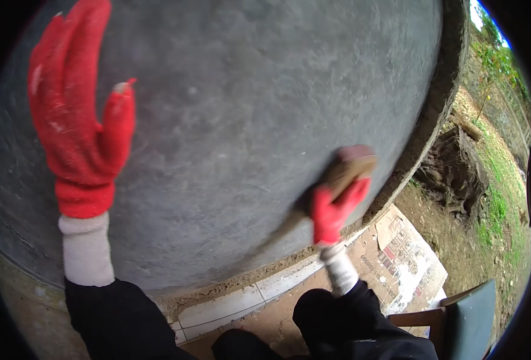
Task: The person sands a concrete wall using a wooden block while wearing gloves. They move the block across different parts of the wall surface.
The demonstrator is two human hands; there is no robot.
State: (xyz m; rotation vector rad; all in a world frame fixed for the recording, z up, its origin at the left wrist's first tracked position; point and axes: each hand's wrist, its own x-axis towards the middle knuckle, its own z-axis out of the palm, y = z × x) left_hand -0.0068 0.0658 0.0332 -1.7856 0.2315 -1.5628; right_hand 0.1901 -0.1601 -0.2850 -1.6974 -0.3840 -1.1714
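A broad dark grey plastered surface, smooth and faintly mottled, fills most of the view. My left hand, in a red knit glove with pale marks, is over its left side. The fingers point up, the thumb stands apart, and nothing is held; whether the palm touches the plaster cannot be told. Lower right, my right hand, also red-gloved, grips a brown block-like hand tool with a dark reddish edge. Motion blurs hand and tool, and a shadow falls beside them on the plaster.
White tiles run along the rough lower edge. Printed cardboard sheets lie on the floor at right, near a chair with a dark seat or back. Beyond the edge are a tree stump, bare soil and grass.
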